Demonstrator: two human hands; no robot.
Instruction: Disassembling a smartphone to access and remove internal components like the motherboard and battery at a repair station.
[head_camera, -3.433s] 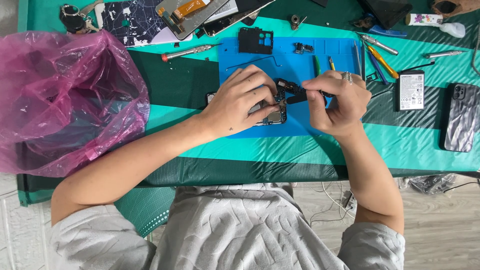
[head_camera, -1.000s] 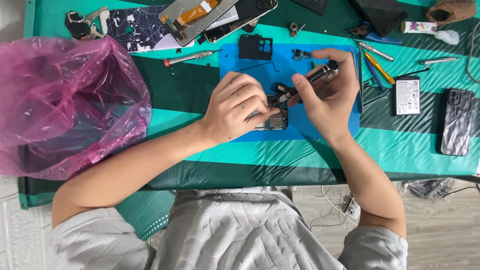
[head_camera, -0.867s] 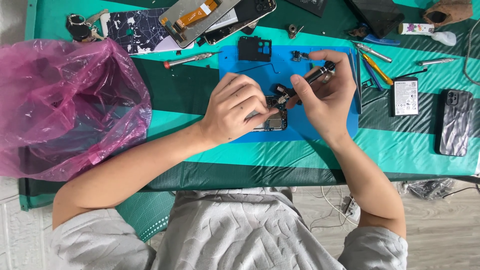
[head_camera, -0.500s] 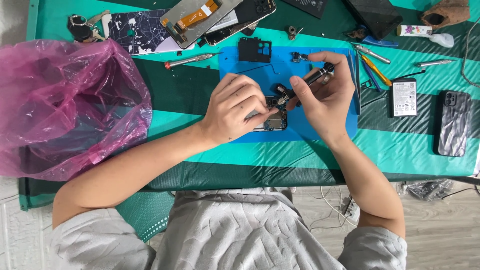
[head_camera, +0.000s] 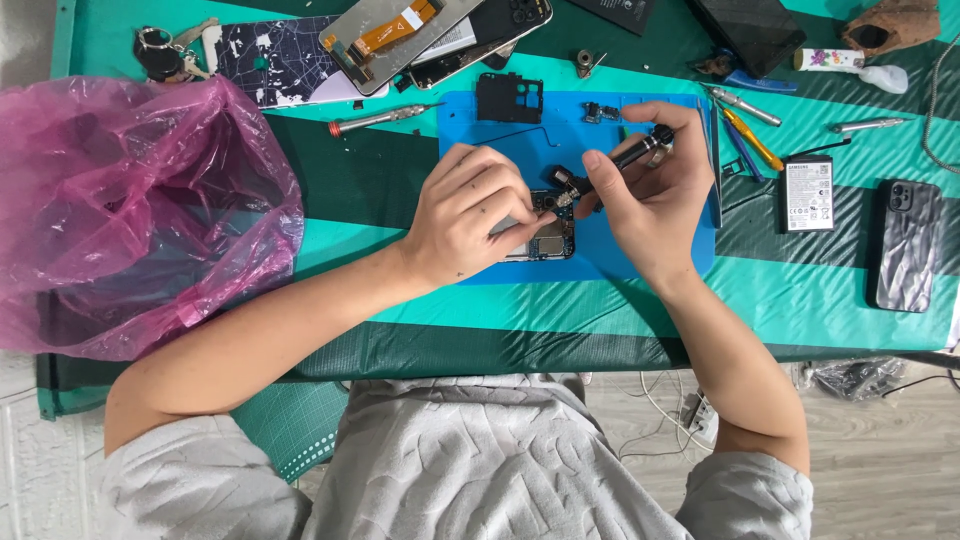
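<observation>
Blue work mat (head_camera: 660, 250), green-and-teal striped table cover (head_camera: 820, 290), translucent pink plastic bag (head_camera: 130, 220), seemingly black-cased phone (head_camera: 908, 245)

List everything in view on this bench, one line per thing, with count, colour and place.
opened phone: one, dark, on the blue mat under the left hand
screwdriver: one, black and silver, in the right hand, tip at the phone
blue mat: one, blue, bench middle
black frame part: one, black, mat's far edge
spare screwdriver: one, silver, left of the mat
plastic bag: one, pink, bench left
battery: one, black and white, right of the mat
phone case: one, black, far right
screen panels: several, grey and black, far edge
left hand: steadies the phone
right hand: grip shut on the screwdriver
</observation>
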